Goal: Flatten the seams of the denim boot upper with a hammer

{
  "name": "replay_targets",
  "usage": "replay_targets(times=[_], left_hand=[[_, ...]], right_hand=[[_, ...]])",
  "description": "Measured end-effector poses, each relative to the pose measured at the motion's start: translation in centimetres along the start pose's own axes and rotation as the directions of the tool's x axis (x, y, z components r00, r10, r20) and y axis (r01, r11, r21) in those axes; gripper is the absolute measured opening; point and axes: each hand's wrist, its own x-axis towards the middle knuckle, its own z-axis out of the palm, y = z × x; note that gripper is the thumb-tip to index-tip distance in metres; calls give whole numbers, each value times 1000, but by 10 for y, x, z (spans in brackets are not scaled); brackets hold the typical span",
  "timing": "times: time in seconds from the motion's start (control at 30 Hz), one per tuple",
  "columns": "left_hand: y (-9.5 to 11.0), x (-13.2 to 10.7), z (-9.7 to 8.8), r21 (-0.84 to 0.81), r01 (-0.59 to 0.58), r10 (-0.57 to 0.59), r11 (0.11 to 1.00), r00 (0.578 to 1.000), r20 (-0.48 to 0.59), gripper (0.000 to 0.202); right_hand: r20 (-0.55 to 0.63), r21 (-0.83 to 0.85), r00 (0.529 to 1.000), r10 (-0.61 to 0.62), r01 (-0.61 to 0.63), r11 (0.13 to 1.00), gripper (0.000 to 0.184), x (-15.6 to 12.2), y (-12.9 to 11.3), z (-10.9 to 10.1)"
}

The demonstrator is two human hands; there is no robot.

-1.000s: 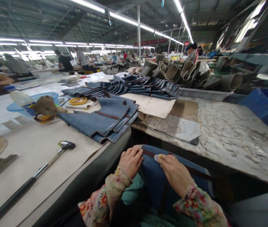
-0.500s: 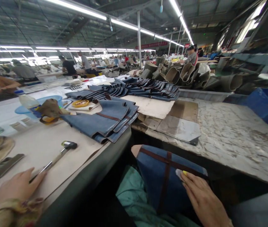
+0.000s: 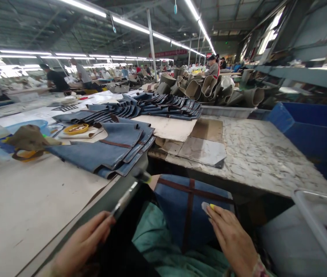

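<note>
My left hand (image 3: 86,234) is closed around the handle of a hammer (image 3: 124,198), which is raised at a slant over the table's edge. Its blurred head, dark with a yellow face, is just left of a blue leather-like piece (image 3: 170,206). Dark brown straps cross on this piece, and a pale tan tip shows at its upper left. It rests over my lap on green cloth (image 3: 144,227). My right hand (image 3: 231,234) lies on the piece's right part with fingers stretched out, a white cover and a yellow one on its fingertips.
Stacked blue pieces (image 3: 96,154) lie on the table ahead, beside a yellow ring-shaped dish (image 3: 76,129). At the right are a worn work surface (image 3: 252,150), a blue bin (image 3: 310,134) and a grey plastic tub (image 3: 313,219). Other people work farther back.
My left hand has lifted the hammer off the table and brought it right, toward the blue piece. My right hand stays on that piece. The view has turned right.
</note>
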Motion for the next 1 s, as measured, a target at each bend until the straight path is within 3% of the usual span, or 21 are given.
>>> replay_targets(times=[0.07, 0.1, 0.2, 0.3, 0.4, 0.53, 0.67, 0.77, 0.87, 1.0], left_hand=[[29, 4, 37, -117, -42, 68, 992, 971, 230, 55], [41, 7, 52, -174, -54, 102, 983, 954, 283, 55], [62, 17, 81, -249, -150, 228, 957, 918, 325, 49], [64, 30, 97, -100, -313, 327, 945, 870, 368, 38], [59, 41, 106, 14, -361, 329, 933, 865, 379, 34], [56, 43, 106, -103, -323, 338, 941, 879, 336, 40], [57, 41, 105, -23, -366, 348, 930, 860, 373, 36], [66, 40, 110, -26, -383, 363, 924, 850, 381, 34], [82, 39, 120, -61, -439, 425, 896, 812, 401, 33], [99, 42, 135, 130, -515, 396, 847, 776, 491, 27]], right_hand=[[0, 10, 1000, 8, -8, 1000, 34, -1, -1, 0], [1, 15, 1000, 11, -11, 1000, 34, -1, -1, -1], [13, 24, 1000, 22, -22, 999, 34, -3, -1, -1], [26, 39, 999, 45, -46, 998, 34, -5, -1, -1], [33, 60, 997, 63, -65, 996, 34, -6, 0, 0], [38, 73, 996, 79, -82, 994, 35, -8, -1, 0], [51, 72, 993, 104, -107, 992, 35, -8, -1, -1], [58, 65, 992, 109, -113, 991, 34, -8, -2, -2], [67, 70, 991, 113, -118, 991, 34, -9, -3, -3], [78, 65, 989, 128, -133, 989, 35, -11, -4, -5]])
